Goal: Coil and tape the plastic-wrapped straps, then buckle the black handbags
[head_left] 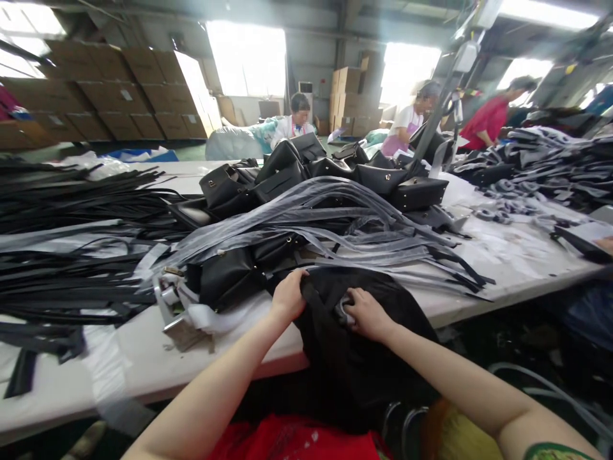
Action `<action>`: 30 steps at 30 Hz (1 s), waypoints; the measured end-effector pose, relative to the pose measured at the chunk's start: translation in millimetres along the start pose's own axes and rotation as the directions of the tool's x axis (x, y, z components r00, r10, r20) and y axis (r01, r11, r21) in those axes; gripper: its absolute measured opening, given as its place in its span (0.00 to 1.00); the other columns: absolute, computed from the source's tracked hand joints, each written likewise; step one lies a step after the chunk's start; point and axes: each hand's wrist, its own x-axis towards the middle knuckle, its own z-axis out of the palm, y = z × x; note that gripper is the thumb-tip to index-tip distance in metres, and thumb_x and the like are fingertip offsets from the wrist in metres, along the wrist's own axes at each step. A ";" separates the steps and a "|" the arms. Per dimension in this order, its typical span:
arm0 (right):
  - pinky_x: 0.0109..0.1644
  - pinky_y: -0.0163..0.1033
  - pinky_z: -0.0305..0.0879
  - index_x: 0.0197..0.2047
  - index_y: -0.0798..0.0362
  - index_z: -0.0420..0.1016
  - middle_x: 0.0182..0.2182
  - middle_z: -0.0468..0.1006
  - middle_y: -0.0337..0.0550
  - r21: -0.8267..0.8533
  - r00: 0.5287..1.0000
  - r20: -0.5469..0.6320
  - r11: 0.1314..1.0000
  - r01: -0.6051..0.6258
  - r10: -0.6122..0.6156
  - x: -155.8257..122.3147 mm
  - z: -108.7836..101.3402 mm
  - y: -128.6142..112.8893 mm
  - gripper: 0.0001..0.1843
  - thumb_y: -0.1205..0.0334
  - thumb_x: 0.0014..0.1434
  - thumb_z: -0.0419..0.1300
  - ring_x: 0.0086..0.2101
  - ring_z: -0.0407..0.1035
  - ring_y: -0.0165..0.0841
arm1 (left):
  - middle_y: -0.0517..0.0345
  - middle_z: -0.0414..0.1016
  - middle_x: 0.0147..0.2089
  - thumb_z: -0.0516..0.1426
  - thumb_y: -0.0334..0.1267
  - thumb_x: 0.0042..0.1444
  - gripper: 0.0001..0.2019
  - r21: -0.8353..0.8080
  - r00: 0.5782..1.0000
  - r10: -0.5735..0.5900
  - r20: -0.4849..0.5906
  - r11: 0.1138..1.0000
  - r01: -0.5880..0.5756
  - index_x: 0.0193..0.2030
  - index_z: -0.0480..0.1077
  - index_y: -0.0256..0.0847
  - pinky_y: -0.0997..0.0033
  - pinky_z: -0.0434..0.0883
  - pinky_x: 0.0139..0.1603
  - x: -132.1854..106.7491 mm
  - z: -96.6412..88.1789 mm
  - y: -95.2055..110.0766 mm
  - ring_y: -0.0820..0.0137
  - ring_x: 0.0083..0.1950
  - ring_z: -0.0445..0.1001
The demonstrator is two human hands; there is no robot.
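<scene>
Black cloth (383,291), which looks like a soft bag, hangs over the near edge of the table. My left hand (290,295) is closed on its upper left edge, thumb on top. Over the middle of the cloth, my right hand (368,314) has its fingers curled round a small greyish-white bundle (343,310). What the bundle is made of does not show clearly. Just beyond my hands lie long straps in clear plastic wrap (306,214) and a black handbag (232,275) with metal fittings.
A tape dispenser (179,316) stands left on the white table (272,358). Piled handbags (287,172) fill the middle, dark straps (71,198) the left side. Wrapped pieces (555,160) are heaped right. Several people work across the table; one wears a red top (486,121). Cartons (110,89) stand behind.
</scene>
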 end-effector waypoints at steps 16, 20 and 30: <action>0.67 0.56 0.49 0.61 0.57 0.65 0.68 0.51 0.57 0.276 0.951 0.155 0.936 0.220 -0.269 12.0 14.3 -9.6 0.29 0.54 0.59 0.57 0.64 0.48 0.49 | 0.44 0.74 0.56 0.51 0.44 0.62 0.20 0.010 0.940 0.021 0.339 1.000 -0.026 0.56 0.69 0.37 0.66 0.67 0.57 65.2 -9.5 -21.1 0.59 0.57 0.73; 0.67 0.57 0.50 0.57 0.54 0.70 0.68 0.52 0.56 0.323 0.965 0.116 0.928 0.188 -0.236 13.6 17.1 -13.7 0.23 0.59 0.58 0.58 0.65 0.48 0.49 | 0.25 0.68 0.57 0.64 0.43 0.47 0.29 0.084 0.933 -0.085 0.349 0.995 0.059 0.53 0.69 0.26 0.53 0.66 0.59 105.1 41.5 -14.2 0.44 0.59 0.69; 0.63 0.56 0.57 0.47 0.53 0.76 0.65 0.57 0.57 0.315 0.967 -0.006 0.917 0.243 -0.254 34.5 48.5 13.6 0.16 0.58 0.55 0.62 0.62 0.55 0.50 | 0.50 0.81 0.37 0.63 0.42 0.45 0.13 -0.160 0.849 0.011 0.528 0.983 0.087 0.37 0.79 0.37 0.67 0.74 0.42 140.9 66.7 17.7 0.61 0.38 0.80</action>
